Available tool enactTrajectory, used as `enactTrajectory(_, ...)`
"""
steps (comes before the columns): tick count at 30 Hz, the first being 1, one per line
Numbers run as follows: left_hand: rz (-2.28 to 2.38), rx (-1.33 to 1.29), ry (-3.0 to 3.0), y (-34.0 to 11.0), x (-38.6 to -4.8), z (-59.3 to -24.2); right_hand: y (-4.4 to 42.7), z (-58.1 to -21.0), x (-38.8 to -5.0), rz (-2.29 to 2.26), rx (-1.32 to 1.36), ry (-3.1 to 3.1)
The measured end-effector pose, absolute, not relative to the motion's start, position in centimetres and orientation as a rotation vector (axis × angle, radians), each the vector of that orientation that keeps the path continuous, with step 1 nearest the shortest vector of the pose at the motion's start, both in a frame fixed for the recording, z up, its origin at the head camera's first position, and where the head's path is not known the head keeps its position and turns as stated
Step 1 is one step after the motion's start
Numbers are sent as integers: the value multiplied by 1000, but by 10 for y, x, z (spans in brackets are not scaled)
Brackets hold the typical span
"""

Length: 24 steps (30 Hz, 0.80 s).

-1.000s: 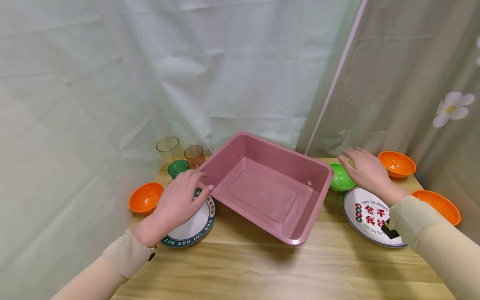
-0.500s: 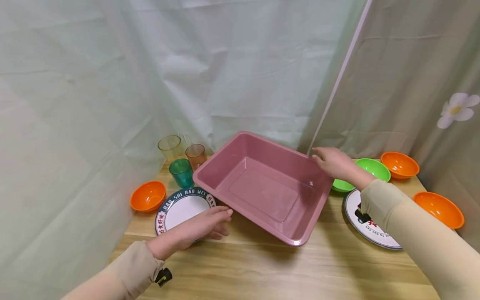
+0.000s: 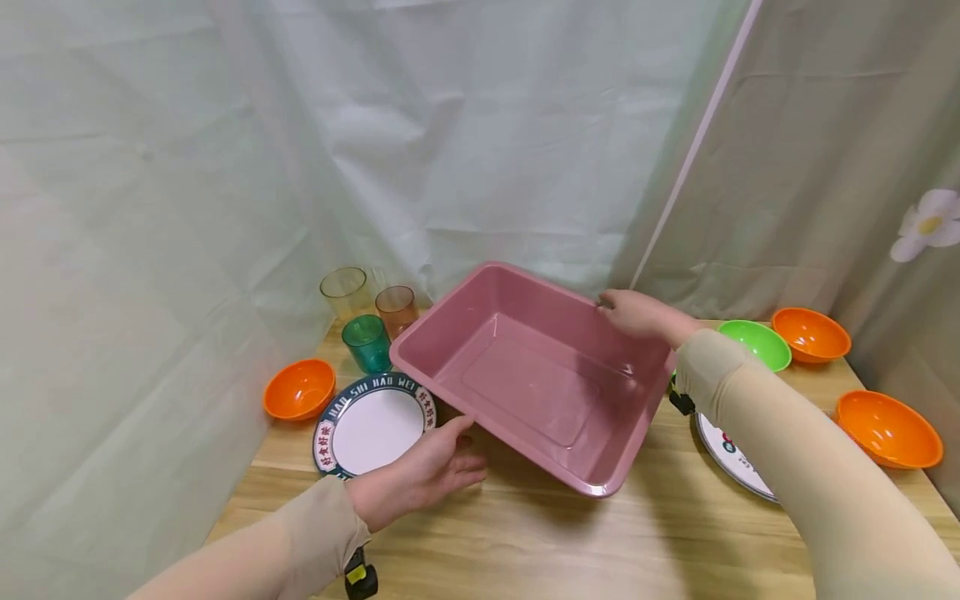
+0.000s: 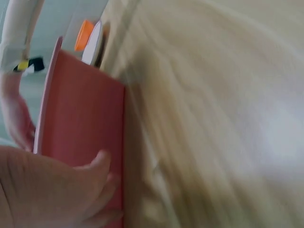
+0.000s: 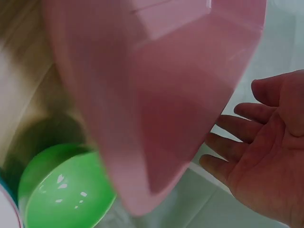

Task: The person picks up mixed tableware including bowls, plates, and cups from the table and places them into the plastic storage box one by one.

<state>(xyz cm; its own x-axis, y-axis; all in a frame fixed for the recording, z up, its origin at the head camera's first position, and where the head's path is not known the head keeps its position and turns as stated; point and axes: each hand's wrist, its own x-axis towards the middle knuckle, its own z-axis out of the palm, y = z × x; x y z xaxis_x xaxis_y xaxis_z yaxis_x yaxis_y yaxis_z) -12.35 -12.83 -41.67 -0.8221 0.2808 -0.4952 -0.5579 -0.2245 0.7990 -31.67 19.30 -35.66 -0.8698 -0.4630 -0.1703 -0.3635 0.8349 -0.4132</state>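
The pink rectangular plastic tub (image 3: 532, 383) sits at dial centre; left hand (image 3: 431, 469) at eight o'clock, fingers loosely extended; right hand (image 3: 639, 315) at two, fingers spread; contact is unclear; matched grips on opposite sides should keep it level.

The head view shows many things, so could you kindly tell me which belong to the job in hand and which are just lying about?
Likely in the job:
pink basin
left hand, by near side
right hand, at far rim

Likely lying about:
three orange bowls
green bowl
two plates
three tinted cups
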Motion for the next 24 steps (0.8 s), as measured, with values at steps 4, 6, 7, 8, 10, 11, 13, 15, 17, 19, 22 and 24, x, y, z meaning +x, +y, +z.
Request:
enactTrajectory(4, 2167, -378, 1507, -118, -123, -420, 181, -357, -327, -509, -637, 2745)
enactTrajectory(6, 2201, -392, 1502, -115, -123, -422, 176, -356, -331, -501, -637, 2733)
enactTrajectory(7, 2213, -397, 1504, -113, -122, -422, 174, -357, -333, -496, -637, 2727)
enactTrajectory(8, 2216, -400, 1511, -112, -122, -422, 171, -356, -335, -501, -630, 2718)
enactTrajectory(10, 2221, -398, 1525, -110, -121, -422, 167, -356, -337, -498, -620, 2705)
enactTrajectory(11, 2219, -390, 1534, -108, -120, -422, 164, -355, -338, -492, -613, 2704)
enactTrajectory(13, 2211, -365, 1561, -106, -119, -422, 161, -355, -340, -459, -608, 2710)
enactTrajectory(15, 2206, -326, 1590, -104, -118, -422, 158, -355, -342, -404, -622, 2721)
enactTrajectory(17, 2209, -295, 1615, -103, -117, -422, 156, -355, -344, -366, -625, 2728)
enactTrajectory(19, 2210, -270, 1639, -101, -117, -422, 154, -355, -344, -345, -623, 2734)
enactTrajectory(22, 2211, -255, 1664, -99, -116, -422, 151, -356, -342, -353, -576, 2759)
enactTrajectory(24, 2208, -245, 1675, -98, -115, -423, 151, -357, -341, -354, -544, 2787)
